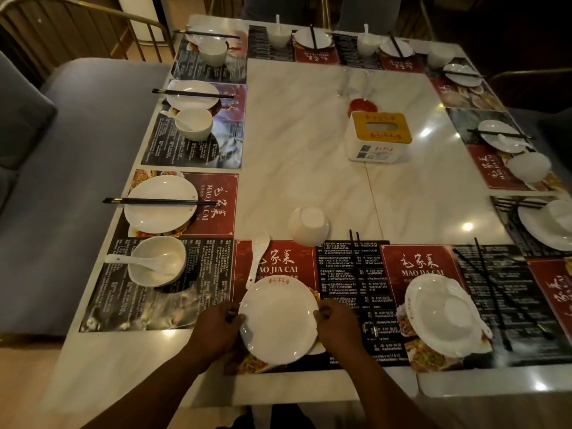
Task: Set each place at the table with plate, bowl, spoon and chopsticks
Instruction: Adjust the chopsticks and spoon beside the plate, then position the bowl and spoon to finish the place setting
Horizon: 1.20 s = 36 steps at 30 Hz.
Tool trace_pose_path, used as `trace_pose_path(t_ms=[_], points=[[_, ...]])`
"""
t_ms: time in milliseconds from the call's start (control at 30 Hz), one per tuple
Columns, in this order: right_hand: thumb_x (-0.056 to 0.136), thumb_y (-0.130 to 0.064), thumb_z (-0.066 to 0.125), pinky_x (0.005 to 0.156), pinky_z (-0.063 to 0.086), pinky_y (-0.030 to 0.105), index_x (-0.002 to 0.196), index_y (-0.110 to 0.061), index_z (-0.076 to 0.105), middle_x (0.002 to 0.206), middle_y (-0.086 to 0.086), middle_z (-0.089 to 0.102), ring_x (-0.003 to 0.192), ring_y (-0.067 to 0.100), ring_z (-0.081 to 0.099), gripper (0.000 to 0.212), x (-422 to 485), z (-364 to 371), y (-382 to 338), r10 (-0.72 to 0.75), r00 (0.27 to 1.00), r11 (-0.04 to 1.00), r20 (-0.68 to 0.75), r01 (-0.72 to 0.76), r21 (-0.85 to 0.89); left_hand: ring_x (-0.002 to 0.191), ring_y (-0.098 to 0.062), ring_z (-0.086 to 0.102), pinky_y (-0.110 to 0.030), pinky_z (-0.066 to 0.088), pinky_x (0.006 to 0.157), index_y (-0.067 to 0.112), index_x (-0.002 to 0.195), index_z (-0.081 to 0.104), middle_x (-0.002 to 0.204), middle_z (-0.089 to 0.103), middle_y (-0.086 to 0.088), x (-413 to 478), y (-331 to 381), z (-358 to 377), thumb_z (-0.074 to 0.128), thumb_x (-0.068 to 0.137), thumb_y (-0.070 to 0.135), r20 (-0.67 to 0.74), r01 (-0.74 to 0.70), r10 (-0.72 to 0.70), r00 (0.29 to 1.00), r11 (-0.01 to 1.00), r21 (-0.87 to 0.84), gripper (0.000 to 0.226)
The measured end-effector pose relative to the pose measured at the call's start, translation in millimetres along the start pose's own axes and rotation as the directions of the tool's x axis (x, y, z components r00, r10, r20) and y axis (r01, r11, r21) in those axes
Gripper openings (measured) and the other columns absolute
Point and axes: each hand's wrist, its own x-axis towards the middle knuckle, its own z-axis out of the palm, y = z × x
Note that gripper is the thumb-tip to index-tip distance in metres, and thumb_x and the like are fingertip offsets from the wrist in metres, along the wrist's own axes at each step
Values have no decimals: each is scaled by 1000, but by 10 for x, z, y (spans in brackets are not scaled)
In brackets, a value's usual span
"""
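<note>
White porcelain plate [278, 320] sits on the nearest red mat [305, 258], gripped at its rim by both hands: the left hand [216, 332] curls round the left edge, the right hand [337, 329] round the right.

The rest of this setting lies ahead of the plate. The bowl [308, 226] stands base-up on the marble bench [294, 134], just past the mat's far edge and slightly right, so the right hand looks nearer. The spoon [257, 258] lies ahead and left, its long axis running away from the person, handle end close to the plate's far rim, nearer the left hand. The chopsticks [354, 239] lie ahead and right, pointing away.

Only the chopsticks' far tips show against the marble; their length is lost in the black print. A pale edge under the plate's right side cannot be identified. The fingertips are hidden beneath the rim.
</note>
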Motion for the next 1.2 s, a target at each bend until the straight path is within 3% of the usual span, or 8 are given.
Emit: trace_pose_path(t_ms=[200,300,533,767,833,900,1000,1200], points=[[95,-17,64,75,48,26,112,-17,70,105,-1,71,93,14,63,18,-17,33,-6,11,999,1000,-38,-10,14,76,-3,64,-17,48,66,24,95,73,80,66,14,-24,40,-15,69,91,22,-59,-119,129,990,982,145,5],[95,-17,64,78,50,27,114,-17,70,106,0,71,94,15,64,19,-9,44,-21,18,999,1000,-51,-17,20,75,-3,64,-18,47,65,27,84,70,78,67,13,-8,54,-35,70,91,24,-53,-117,126,991,982,150,8],[95,-17,64,82,54,29,114,-16,71,105,0,72,94,15,65,20,11,53,-45,37,998,999,-59,-36,11,83,-6,65,-30,57,78,25,87,72,85,69,10,62,24,-43,74,88,26,-55,-85,92,994,989,123,2],[95,-18,64,82,57,31,113,-17,71,105,-1,72,94,14,66,20,17,35,-63,45,998,999,-41,-44,9,79,-5,66,-24,55,72,26,85,72,83,70,10,76,15,-61,73,89,27,-28,-87,91,995,988,125,4],[94,-19,65,82,59,34,110,-19,71,102,-3,72,92,14,66,16,25,14,-63,48,999,999,-17,-48,5,77,-3,64,-16,51,66,25,88,72,83,69,11,82,13,-69,72,89,28,-32,-96,103,994,983,158,3],[94,-18,65,75,56,27,102,-21,71,96,-7,70,89,10,66,10,22,-64,-71,29,1000,1000,-9,-29,-4,74,1,60,-10,41,61,26,91,71,83,67,13,90,47,-90,72,89,29,-91,-137,161,983,964,230,4],[91,-11,64,64,45,15,88,-25,65,85,-12,64,78,2,62,15,56,-308,-37,-39,996,993,-82,30,-115,75,-1,59,-16,45,66,28,89,65,80,63,13,112,191,-78,72,88,25,-165,-233,284,945,934,270,8],[94,-35,58,70,45,26,82,-27,55,82,-11,57,78,9,60,14,272,-717,210,-87,979,923,-185,10,-384,75,-1,62,-21,54,73,27,102,68,82,63,17,214,693,304,71,89,25,-62,-339,369,927,899,276,14]])
